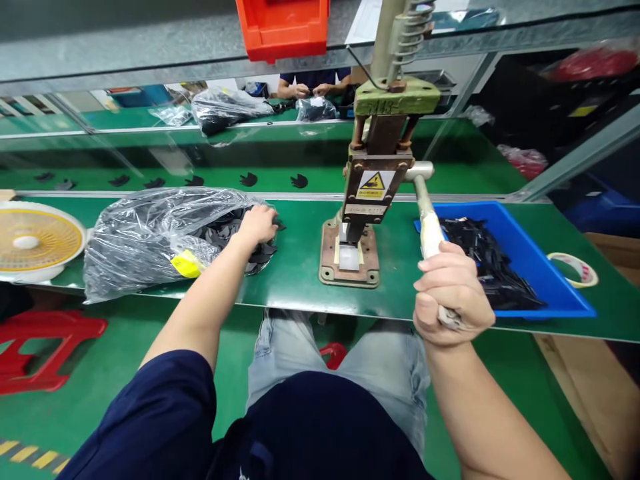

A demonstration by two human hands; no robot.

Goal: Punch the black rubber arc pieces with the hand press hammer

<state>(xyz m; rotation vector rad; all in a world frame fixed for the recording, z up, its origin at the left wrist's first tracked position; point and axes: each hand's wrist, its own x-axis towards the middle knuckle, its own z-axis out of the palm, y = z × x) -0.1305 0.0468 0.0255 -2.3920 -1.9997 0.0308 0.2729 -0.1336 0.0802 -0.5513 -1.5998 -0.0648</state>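
Note:
My left hand (259, 225) reaches to the mouth of a clear plastic bag (145, 233) and lies on a pile of small flat black parts (225, 230). Its fingers are bent together, and what they pinch, if anything, is hidden. Wrapped round the lower end of a lever (429, 217), my right hand (453, 297) grips its whitish covered handle. The lever belongs to a green hand press (380, 160) with a yellow warning label. Under the ram, a pale block (349, 257) sits on the press's base plate (327, 257).
A blue tray (560, 287) of black pieces and a tape roll (575, 270) lie right. A fan (37, 243) lies left. Several black parts (299, 181) line the strip behind. An orange bin (283, 30) hangs above. Across, another person's hands (310, 90) work.

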